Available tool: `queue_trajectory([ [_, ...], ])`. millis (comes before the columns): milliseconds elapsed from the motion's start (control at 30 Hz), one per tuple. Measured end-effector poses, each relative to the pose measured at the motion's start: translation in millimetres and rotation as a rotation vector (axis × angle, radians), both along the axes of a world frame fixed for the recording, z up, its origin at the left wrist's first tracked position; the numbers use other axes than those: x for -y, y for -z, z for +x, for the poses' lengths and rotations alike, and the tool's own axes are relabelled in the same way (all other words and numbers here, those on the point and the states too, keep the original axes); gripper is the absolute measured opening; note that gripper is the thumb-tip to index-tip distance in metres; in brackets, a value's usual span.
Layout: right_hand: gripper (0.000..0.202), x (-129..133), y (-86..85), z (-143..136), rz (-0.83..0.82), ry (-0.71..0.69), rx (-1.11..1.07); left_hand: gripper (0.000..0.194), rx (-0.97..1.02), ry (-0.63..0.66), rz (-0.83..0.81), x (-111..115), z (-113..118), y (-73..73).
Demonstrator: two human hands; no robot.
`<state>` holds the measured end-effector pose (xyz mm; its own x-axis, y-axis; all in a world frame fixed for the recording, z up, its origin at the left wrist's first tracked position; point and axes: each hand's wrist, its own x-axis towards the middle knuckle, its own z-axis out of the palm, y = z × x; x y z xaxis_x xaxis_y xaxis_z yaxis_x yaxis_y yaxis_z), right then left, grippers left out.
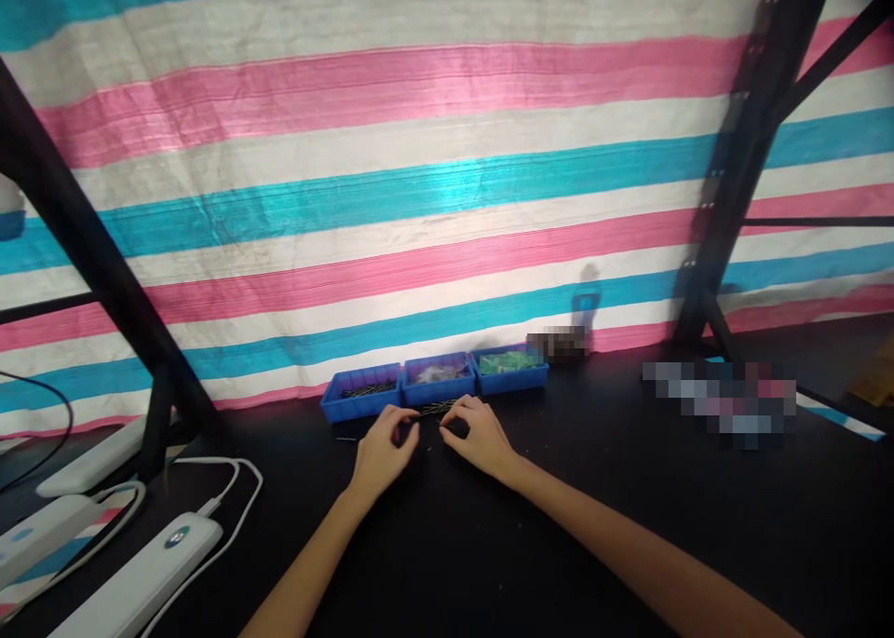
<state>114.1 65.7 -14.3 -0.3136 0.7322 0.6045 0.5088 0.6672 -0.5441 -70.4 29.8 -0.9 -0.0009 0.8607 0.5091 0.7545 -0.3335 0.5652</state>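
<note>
My left hand [383,447] is over the black table, fingers curled and thumb drawn close to the index finger. Facing it, a small gap away, my right hand [480,440] has its thumb and forefinger brought together. Anything between the fingertips of either hand is too small to make out. Just beyond them lies a small pile of thin, screw-like metal pieces [439,407]. Behind stand three blue bins: the left bin [335,405] has dark thin pieces, the middle bin [419,395] clear plastic pieces, the right bin [521,378] green packets.
One thin dark piece [345,439] lies left of my left hand. White power strips [140,582] with cables fill the left side. Blurred items [726,400] lie at the right. Black metal posts [733,191] and a striped sheet [419,200] bound the black table [559,563].
</note>
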Motion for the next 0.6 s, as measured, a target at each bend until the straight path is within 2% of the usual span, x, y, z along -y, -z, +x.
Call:
queue_trajectory([
  [67, 0.005, 1.4, -0.7, 1.9, 0.003, 0.006, 0.020, 0.021, -0.185, 0.065, -0.011, 8.8, 6.9, -3.5],
  [167, 0.008, 1.1, -0.2, 3.4, -0.013, -0.021, 0.003, 0.019, -0.339, 0.130, -0.041, 16.9, 12.8, -7.8],
  [267, 0.008, 0.5, 0.5, 3.2, -0.010, -0.043, -0.003, 0.021, -0.430, 0.059, -0.051, 16.3, 10.4, -10.4],
  [333, 0.008, 0.9, 0.7, 2.9, -0.004, -0.040, -0.007, 0.026, -0.448, -0.098, -0.043, 13.5, 1.9, -11.9],
  [400, 0.009, 1.6, 0.8, 2.6, -0.004, -0.034, -0.018, 0.031, -0.471, -0.376, -0.084, 10.9, -12.4, -12.0],
  [467, 0.009, 2.0, 1.0, 2.4, -0.008, -0.029, -0.027, 0.037, -0.508, -0.698, -0.208, 9.8, -29.4, -9.4],
  [533, 0.009, 1.9, 1.5, 2.3, -0.008, -0.025, -0.030, 0.037, -0.501, -0.810, -0.302, 9.9, -44.2, -4.6],
  [600, 0.009, 1.4, 2.1, 2.1, -0.001, -0.018, -0.037, 0.033, -0.504, -0.814, -0.351, 10.5, -52.4, 0.4],
])
